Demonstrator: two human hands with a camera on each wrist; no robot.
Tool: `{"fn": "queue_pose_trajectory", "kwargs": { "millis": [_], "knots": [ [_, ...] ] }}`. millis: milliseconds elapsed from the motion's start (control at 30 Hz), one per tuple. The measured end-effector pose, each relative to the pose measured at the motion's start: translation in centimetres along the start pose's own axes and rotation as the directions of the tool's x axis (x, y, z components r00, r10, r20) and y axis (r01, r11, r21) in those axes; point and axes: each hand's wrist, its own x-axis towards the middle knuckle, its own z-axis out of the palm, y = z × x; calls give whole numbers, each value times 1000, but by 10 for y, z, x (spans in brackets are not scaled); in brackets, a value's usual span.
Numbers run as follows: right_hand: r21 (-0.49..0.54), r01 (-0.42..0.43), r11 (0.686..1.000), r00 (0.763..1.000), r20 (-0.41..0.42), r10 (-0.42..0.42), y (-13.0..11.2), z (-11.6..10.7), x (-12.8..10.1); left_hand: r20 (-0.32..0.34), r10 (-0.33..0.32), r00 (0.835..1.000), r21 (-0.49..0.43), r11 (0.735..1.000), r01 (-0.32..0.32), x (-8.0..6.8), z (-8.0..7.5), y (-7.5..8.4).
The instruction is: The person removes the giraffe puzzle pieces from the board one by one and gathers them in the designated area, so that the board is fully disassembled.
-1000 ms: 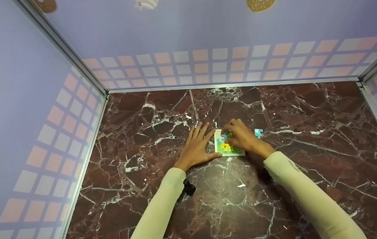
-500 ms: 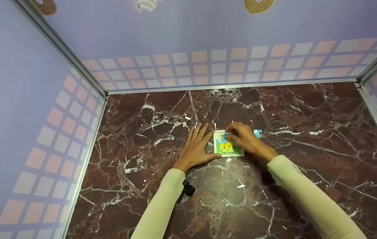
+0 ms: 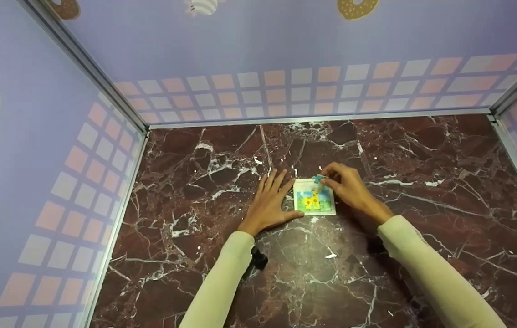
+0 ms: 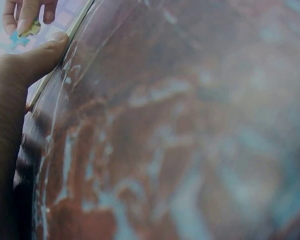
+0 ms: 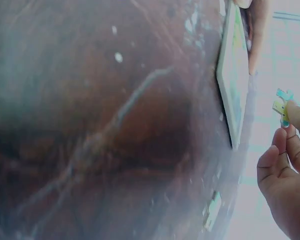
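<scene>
**Puzzle piece poised over the far edge of the tray**

Fingertips of the right hand pinch a small blue puzzle piece, thumb against forefinger, with the other fingers loosely curled behind. The piece hangs just above the far right corner of the puzzle tray, a small white-bordered square lying flat near the middle of the dark red marbled desk. From the right wrist view the piece shows clear of the tray's edge, not touching it.

The left hand lies flat on the desk with straight, spread fingers and holds nothing; its thumb rests against the near left side of the tray, apparently steadying it. The left wrist view shows that thumb at the tray's rim.

Most of the picture in the tray looks filled: a yellow figure on green with blue above. The strip along the far edge appears pale, so I judge the work to be at the stage of fitting one of the last pieces there. The next move probably calls for turning the piece so its tabs match the gap, lowering it level, and pressing it in while the left hand keeps the tray from sliding. Whether the piece is already rightly turned cannot be told.

Lilac walls with pink and white squares enclose the desk on three sides.
</scene>
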Motion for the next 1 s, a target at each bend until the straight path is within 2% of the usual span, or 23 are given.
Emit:
{"fn": "queue_pose_trajectory", "kwargs": {
  "millis": [233,1000],
  "knots": [
    [-7,4,1000,997,-75,-4,1,-17,-4,2,-3,1000,11,1000,3,1,0,0],
    [-73,-65,995,986,-156,53,22,-70,-26,16,-11,1000,-15,1000,11,0,1,0]
  ]
}}
